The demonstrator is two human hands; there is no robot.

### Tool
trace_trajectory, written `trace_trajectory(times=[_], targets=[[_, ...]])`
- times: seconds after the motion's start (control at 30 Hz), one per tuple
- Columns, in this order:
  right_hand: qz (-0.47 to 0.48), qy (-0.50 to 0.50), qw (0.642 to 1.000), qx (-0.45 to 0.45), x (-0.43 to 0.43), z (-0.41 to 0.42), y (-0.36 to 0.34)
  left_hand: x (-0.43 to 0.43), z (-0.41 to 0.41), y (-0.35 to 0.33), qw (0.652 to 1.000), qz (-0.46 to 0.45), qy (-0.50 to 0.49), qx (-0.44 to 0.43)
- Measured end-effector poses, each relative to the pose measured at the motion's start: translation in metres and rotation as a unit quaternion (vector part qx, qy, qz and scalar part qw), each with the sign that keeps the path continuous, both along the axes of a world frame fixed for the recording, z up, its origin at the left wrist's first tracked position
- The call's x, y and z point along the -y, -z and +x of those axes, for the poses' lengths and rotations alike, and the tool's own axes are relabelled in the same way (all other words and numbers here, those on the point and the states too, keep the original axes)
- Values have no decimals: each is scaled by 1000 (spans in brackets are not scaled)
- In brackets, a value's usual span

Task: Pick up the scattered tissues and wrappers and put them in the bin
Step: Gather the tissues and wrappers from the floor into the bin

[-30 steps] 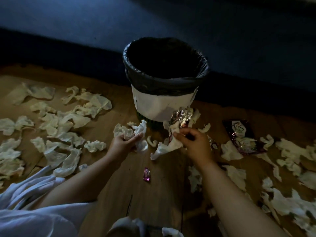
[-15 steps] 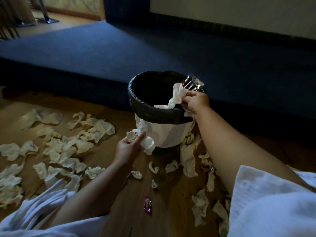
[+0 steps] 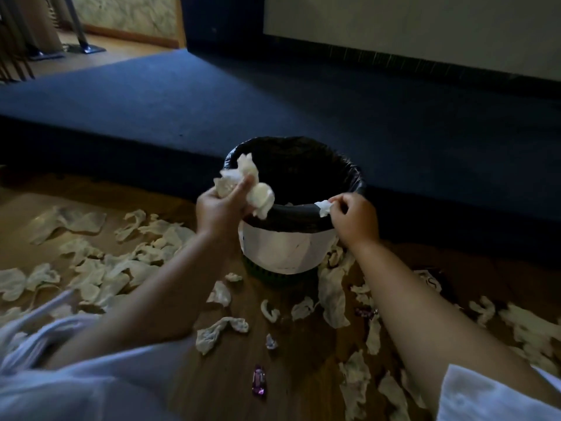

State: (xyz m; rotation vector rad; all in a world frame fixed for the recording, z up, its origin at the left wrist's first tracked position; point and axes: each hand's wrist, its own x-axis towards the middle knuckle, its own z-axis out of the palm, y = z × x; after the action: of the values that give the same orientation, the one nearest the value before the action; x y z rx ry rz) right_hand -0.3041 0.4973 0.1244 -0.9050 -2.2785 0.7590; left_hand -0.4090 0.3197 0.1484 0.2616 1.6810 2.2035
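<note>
A small bin (image 3: 288, 253) lined with a black bag stands on the wooden floor in the middle of the view. My left hand (image 3: 223, 209) grips a bunch of crumpled white tissues (image 3: 243, 186) at the bin's left rim. My right hand (image 3: 355, 218) pinches a small scrap of tissue (image 3: 323, 208) lying on the near right rim. Several white tissues (image 3: 115, 268) lie scattered on the floor to the left. More tissues (image 3: 334, 294) lie in front of the bin and to the right. A purple wrapper (image 3: 259, 379) lies on the floor near me.
A dark blue carpeted step (image 3: 273, 104) runs behind the bin. A dark snack wrapper (image 3: 431, 279) lies right of the bin, partly hidden by my right arm. Metal chair legs (image 3: 82, 41) stand at the far left. My white sleeves fill the bottom corners.
My left hand has risen with its tissues from beside the bin to its left rim. The right hand's big tissue and foil wrapper are gone from it; it has drawn back to the near rim.
</note>
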Motion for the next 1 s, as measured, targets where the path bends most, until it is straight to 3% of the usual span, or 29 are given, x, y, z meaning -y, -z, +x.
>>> trace_trajectory(times=[0.17,0.33,0.47,0.57,0.7,0.83,0.93,1.0], targets=[[26,-30,999,-2,2,1,4,-44,-26,-27,998,-25,44,27],[-15,28,998,49,-6,-13,-18,-61,-23,-29,988,-82,116,53],[-74,14,992,102,0,-22,-26,-61,-21,-22,987,-86,124,50],[-56,-7,994,98,7,-18,-17,-52,-19,-16,988,-96,115,30],[29,-39,999,24,19,-8,11,-34,-18,-4,992,-78,96,-1],[30,-53,992,-107,51,20,45,1,6,24,994,-72,70,-50],[28,-50,994,-98,76,40,89,36,22,80,979,-164,115,-48],[-55,-78,995,-2,94,46,125,55,23,124,959,-240,148,-23]])
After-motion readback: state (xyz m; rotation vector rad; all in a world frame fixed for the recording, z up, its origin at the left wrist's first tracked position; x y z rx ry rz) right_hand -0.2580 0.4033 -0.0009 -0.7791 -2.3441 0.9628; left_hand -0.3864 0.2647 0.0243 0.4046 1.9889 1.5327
